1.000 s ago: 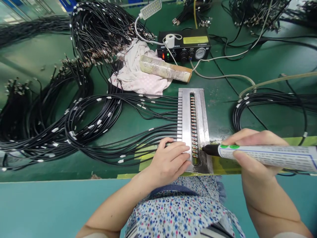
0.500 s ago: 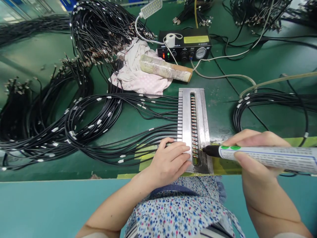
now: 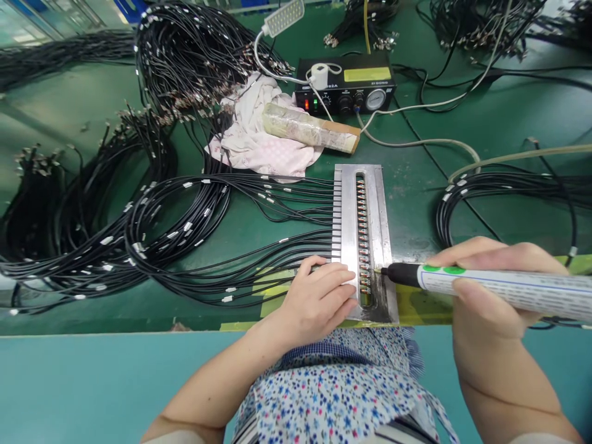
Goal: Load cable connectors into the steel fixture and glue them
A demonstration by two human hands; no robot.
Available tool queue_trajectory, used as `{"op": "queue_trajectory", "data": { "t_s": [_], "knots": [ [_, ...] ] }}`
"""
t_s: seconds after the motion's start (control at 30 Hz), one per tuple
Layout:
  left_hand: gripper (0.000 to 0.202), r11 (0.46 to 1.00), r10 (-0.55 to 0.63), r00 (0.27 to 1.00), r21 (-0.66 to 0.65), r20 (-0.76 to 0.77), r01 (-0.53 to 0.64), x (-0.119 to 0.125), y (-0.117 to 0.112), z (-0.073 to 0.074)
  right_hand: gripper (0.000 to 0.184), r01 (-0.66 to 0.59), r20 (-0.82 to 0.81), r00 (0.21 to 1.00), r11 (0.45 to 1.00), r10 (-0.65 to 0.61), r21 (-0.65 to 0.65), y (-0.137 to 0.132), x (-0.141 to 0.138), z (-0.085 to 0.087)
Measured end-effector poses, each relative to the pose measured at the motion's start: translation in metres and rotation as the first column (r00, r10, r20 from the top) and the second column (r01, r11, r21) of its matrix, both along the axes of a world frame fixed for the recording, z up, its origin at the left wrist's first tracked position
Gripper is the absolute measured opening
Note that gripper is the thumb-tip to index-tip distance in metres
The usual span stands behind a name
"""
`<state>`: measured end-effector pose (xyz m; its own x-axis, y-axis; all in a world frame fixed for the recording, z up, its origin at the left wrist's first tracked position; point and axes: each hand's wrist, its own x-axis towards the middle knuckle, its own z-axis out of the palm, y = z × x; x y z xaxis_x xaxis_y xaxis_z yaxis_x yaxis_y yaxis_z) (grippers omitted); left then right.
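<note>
A flat metal fixture point(image 3: 348, 216) lies at the table's front edge, with a long slot down its middle. In the slot sits a row of small metal cable connectors point(image 3: 362, 231). Their black cables point(image 3: 287, 251) run out to the left through the notched side. My left hand point(image 3: 319, 301) lies flat on the fixture's near left part, fingers stretched out over its edge. In my right hand point(image 3: 494, 287) is a white marker pen point(image 3: 504, 290) with a black front end, held level. Its tip points left and is over the fixture's right strip, beside the lower connectors.
Coiled black cables point(image 3: 178, 231) cover the left side, and another coil point(image 3: 446, 206) lies at the right. Behind the fixture are a black control box point(image 3: 346, 92) with a gauge, a small lamp point(image 3: 283, 18), a pink cloth point(image 3: 263, 148) and a tape-wrapped block point(image 3: 314, 128).
The marker pen in my right hand has shifted slightly right and up along the fixture. My left hand stays in place on the fixture.
</note>
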<state>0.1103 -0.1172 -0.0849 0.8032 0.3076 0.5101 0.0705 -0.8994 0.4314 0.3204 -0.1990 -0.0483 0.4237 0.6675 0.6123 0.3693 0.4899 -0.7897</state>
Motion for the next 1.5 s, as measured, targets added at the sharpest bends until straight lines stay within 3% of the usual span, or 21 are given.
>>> {"op": "queue_trajectory", "data": {
  "t_s": [0.1, 0.33, 0.6, 0.8, 1.5],
  "knots": [
    [0.01, 0.999, -0.013, 1.0, 0.041, 0.007, 0.013, -0.001, 0.0, 0.0, 0.024, -0.082, -0.013, 0.996, 0.994, 0.083, 0.074, 0.0, 0.003, 0.003],
    [0.007, 0.997, -0.04, 0.998, 0.071, 0.053, 0.036, -0.001, -0.001, -0.001, 0.03, -0.189, -0.011, 0.982, 0.982, 0.189, 0.001, -0.004, 0.003, 0.003],
    [0.007, 0.999, -0.039, 0.998, 0.039, 0.049, 0.037, 0.0, 0.0, -0.001, 0.031, -0.194, 0.039, 0.98, 0.981, 0.194, -0.019, -0.003, 0.003, -0.006],
    [0.008, 0.999, -0.042, 0.999, 0.032, 0.032, 0.041, 0.0, 0.0, 0.0, 0.032, -0.167, 0.042, 0.985, 0.986, 0.168, -0.018, -0.002, 0.001, -0.007],
    [0.008, 0.998, -0.057, 0.998, 0.012, 0.041, 0.057, 0.0, 0.0, 0.0, 0.038, -0.251, 0.008, 0.968, 0.968, 0.251, -0.027, -0.005, 0.0, -0.005]
  ]
}}
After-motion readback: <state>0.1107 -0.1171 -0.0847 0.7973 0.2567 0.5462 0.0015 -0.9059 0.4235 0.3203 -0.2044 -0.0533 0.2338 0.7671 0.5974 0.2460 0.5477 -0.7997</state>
